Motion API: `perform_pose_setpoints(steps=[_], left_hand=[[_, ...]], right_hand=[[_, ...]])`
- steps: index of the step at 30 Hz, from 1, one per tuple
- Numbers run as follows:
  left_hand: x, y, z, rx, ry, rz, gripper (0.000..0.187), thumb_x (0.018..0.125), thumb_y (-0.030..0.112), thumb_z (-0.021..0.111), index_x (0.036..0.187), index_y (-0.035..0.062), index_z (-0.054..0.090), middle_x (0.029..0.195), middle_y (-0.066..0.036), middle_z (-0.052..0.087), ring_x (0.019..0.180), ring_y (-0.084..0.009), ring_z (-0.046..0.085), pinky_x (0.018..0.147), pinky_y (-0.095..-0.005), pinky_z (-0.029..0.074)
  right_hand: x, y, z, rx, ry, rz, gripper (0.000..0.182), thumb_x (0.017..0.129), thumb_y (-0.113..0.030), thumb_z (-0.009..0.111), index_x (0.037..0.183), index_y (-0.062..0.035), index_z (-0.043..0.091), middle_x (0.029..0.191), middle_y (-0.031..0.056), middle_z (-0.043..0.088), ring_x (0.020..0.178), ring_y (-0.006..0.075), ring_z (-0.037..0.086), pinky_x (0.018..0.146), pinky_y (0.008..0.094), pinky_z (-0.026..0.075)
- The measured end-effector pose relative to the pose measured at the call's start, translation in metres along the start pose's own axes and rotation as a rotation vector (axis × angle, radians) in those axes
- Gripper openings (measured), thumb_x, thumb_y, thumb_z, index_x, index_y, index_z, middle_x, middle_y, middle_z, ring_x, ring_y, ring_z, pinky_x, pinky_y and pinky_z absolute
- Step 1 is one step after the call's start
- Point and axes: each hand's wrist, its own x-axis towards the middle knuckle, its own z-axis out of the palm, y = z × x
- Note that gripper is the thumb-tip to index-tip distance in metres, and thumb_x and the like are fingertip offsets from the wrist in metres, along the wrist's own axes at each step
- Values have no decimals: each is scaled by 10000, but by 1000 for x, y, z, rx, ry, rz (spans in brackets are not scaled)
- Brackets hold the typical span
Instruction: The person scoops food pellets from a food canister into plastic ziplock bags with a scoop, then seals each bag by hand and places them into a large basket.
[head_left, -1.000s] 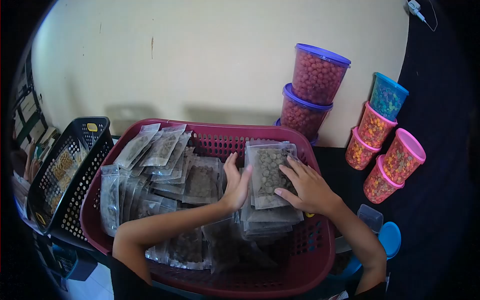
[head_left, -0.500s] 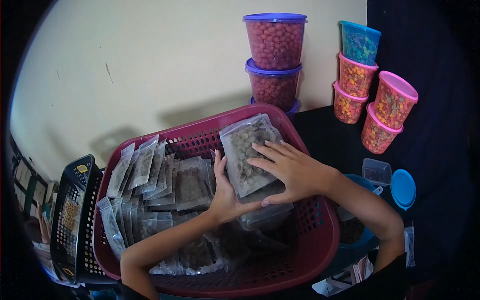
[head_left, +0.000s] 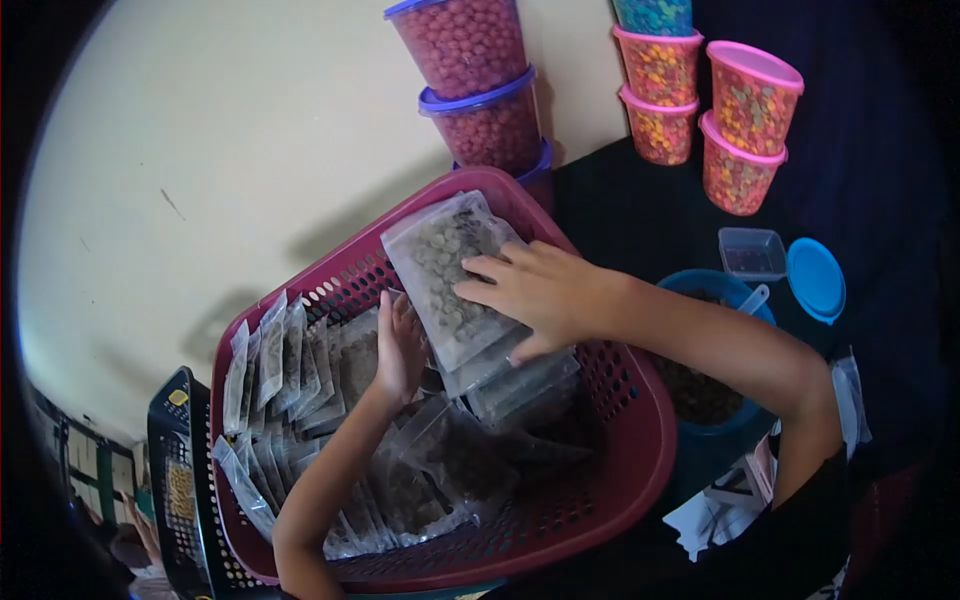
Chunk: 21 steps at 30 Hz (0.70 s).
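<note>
A maroon perforated basket (head_left: 645, 475) holds rows of clear zip bags (head_left: 300, 370) filled with small dark pieces. At its far right corner lies a stack of these bags, topped by a bag of round greenish-grey pieces (head_left: 440, 260). My right hand (head_left: 550, 300) rests across the right side of that top bag, fingers spread. Upright along the stack's left side is my left hand (head_left: 400, 350), its fingers straight and pointing up. More flat bags (head_left: 530, 390) show under the top one.
Purple-lidded tubs of red balls (head_left: 490, 130) stand behind the basket. Pink-lidded tubs (head_left: 745, 110) are stacked farther right. A blue bowl (head_left: 690, 420) with a scoop (head_left: 755, 298), a small clear container (head_left: 752, 255) and a blue lid (head_left: 815, 280) sit right; a black basket (head_left: 175, 490) is left.
My left hand has drawn away from my right thumb and now stands straighter at the stack's left side. My right hand stays on the top bag. The view has shifted and turned.
</note>
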Motion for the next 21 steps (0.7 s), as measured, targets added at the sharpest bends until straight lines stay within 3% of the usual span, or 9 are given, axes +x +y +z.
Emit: perform_pose_setpoints(steps=[2, 4, 6, 11, 13, 15, 16, 19, 21], left_hand=[[19, -9, -4, -183, -187, -40, 778, 790, 633, 279, 1309, 60, 190, 1307, -163, 303, 1230, -272, 267, 992, -439, 232], [24, -6, 8, -249, -202, -98, 769, 788, 635, 261, 1303, 64, 222, 1284, -162, 338, 1183, -290, 334, 970, -449, 272], [24, 1, 24, -313, -223, -106, 753, 792, 628, 239, 1293, 66, 257, 1251, -170, 382, 1111, -311, 430, 934, -456, 338], [29, 6, 33, -301, -237, -153, 744, 800, 620, 237, 1283, 55, 272, 1244, -175, 385, 1109, -306, 434, 924, -443, 360], [33, 3, 29, -314, -231, -116, 737, 804, 619, 230, 1278, 58, 285, 1239, -173, 393, 1101, -302, 441, 926, -434, 362], [39, 3, 23, -281, -222, -33, 728, 805, 621, 221, 1279, 73, 294, 1236, -161, 402, 1095, -297, 446, 931, -427, 356], [36, 6, 24, -271, -194, -32, 726, 806, 621, 221, 1282, 78, 293, 1238, -152, 404, 1101, -290, 440, 933, -423, 352], [29, 17, 33, -209, -106, -3, 702, 826, 594, 176, 1285, 74, 288, 1236, -137, 414, 1116, -256, 430, 935, -386, 346], [26, 22, 42, -201, 98, -19, 681, 831, 580, 195, 1277, 76, 298, 1234, -131, 418, 1119, -266, 423, 934, -400, 341]], right_hand=[[5, 1, 2, 20, 33, 20, 662, 604, -319, 703, 1144, -69, 410, 1123, 140, 447, 989, 302, 469, 815, 407, 393], [9, 2, 1, -18, 75, 30, 505, 645, -277, 679, 1051, -73, 460, 971, 105, 508, 913, 276, 510, 760, 395, 404], [13, 4, 5, -79, 93, 37, 497, 641, -281, 681, 1041, -75, 470, 974, 107, 508, 916, 273, 510, 763, 392, 403], [20, 13, 12, -114, 156, 19, 504, 614, -289, 700, 1021, -76, 492, 991, 110, 501, 917, 272, 512, 759, 394, 408], [22, 21, 4, 23, 142, 23, 502, 619, -296, 693, 1019, -55, 509, 993, 128, 511, 921, 290, 515, 776, 394, 409], [24, 28, -6, 348, 35, -49, 472, 645, -298, 673, 1017, -40, 538, 959, 147, 550, 898, 293, 536, 777, 383, 419], [19, 28, -18, 410, 10, -53, 362, 719, -238, 607, 1020, -44, 557, 909, 166, 588, 851, 298, 566, 768, 379, 434], [16, 22, -39, 305, 115, 71, 265, 778, -161, 530, 1018, -56, 564, 890, 169, 597, 821, 314, 578, 753, 390, 446], [16, 19, -48, 234, 235, 73, 230, 805, -114, 478, 1008, -52, 568, 857, 199, 591, 791, 340, 576, 738, 398, 455]])
